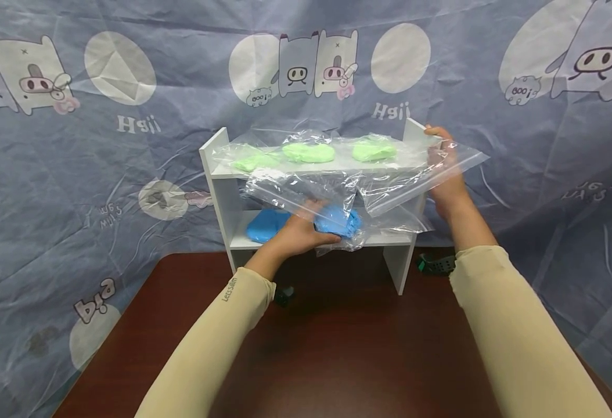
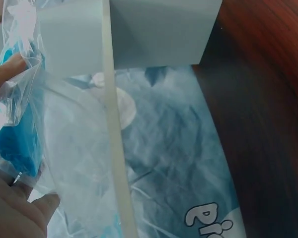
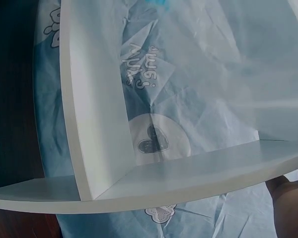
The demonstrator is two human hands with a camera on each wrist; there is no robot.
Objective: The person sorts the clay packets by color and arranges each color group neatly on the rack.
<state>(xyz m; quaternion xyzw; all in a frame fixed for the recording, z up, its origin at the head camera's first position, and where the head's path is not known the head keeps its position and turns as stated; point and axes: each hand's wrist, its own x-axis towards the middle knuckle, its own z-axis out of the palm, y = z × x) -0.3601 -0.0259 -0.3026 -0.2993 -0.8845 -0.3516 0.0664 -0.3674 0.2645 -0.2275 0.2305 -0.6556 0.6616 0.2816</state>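
My left hand point(image 1: 297, 233) grips a blue bundle point(image 1: 339, 220) in a clear zip bag at the lower board of a small white shelf point(image 1: 221, 200). In the left wrist view, thumb and fingers lie on either side of the bagged blue bundle point(image 2: 20, 148). Another blue bundle point(image 1: 264, 226) lies left of it on the same board. My right hand point(image 1: 446, 168) holds the top of the shelf's right side panel, partly behind clear plastic. Bagged light green bundles point(image 1: 308, 152) lie in a row on the upper board, their bag ends hanging over its front.
The shelf stands at the back of a dark red-brown table point(image 1: 337, 348). Behind it hangs a blue-grey cloth point(image 1: 180, 75) with cartoon prints. A dark object with a green part point(image 1: 436, 265) sits right of the shelf, and a small dark object point(image 1: 284, 295) lies near the left forearm.
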